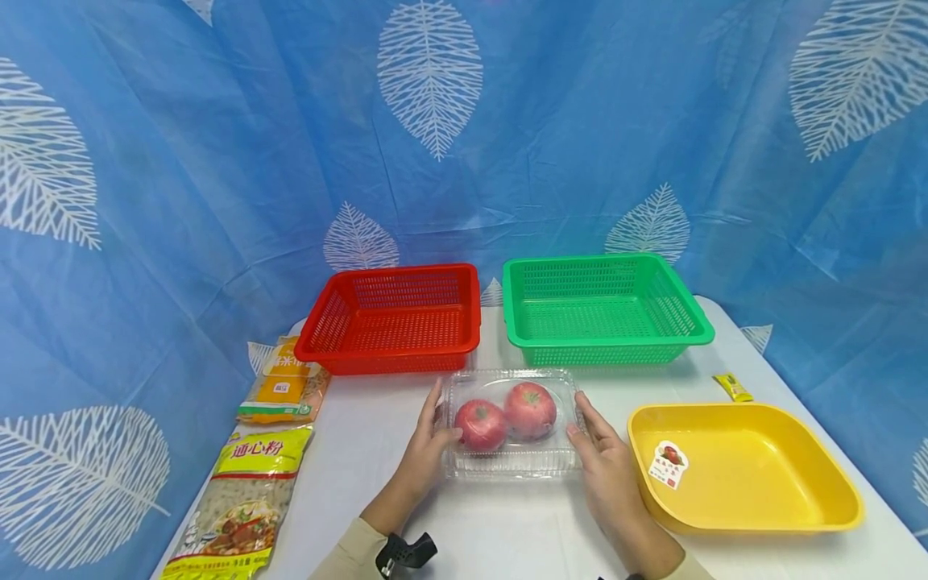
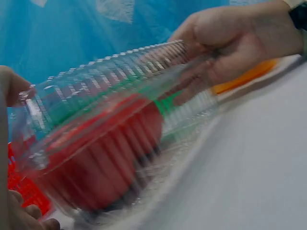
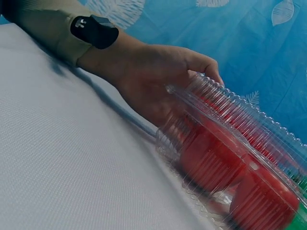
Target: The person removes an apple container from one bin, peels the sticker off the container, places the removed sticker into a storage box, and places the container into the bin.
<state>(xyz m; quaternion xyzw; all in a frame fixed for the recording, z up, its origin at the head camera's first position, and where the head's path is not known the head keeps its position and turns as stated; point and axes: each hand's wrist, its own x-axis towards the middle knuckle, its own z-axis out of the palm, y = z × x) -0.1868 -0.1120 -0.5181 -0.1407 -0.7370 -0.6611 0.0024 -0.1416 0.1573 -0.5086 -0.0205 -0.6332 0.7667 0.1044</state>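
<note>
Nearest you: yellow-labelled clear pasta bag (image 1: 242, 503), marked "通心粉". Your left hand (image 1: 426, 451) and right hand (image 1: 605, 459) grip the clear plastic clamshell box (image 1: 513, 425), fingers curled on its ends. Its two red apples (image 1: 505, 415) carry no label.

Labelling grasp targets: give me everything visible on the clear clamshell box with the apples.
The clear clamshell box is thin transparent plastic with ribbed walls and rounded corners, its lid down. It lies flat on the white table, in front of the red basket and green basket, left of the yellow tray. Two red apples sit inside side by side. The left hand and right hand hold its short ends, fingers against the walls.
</note>
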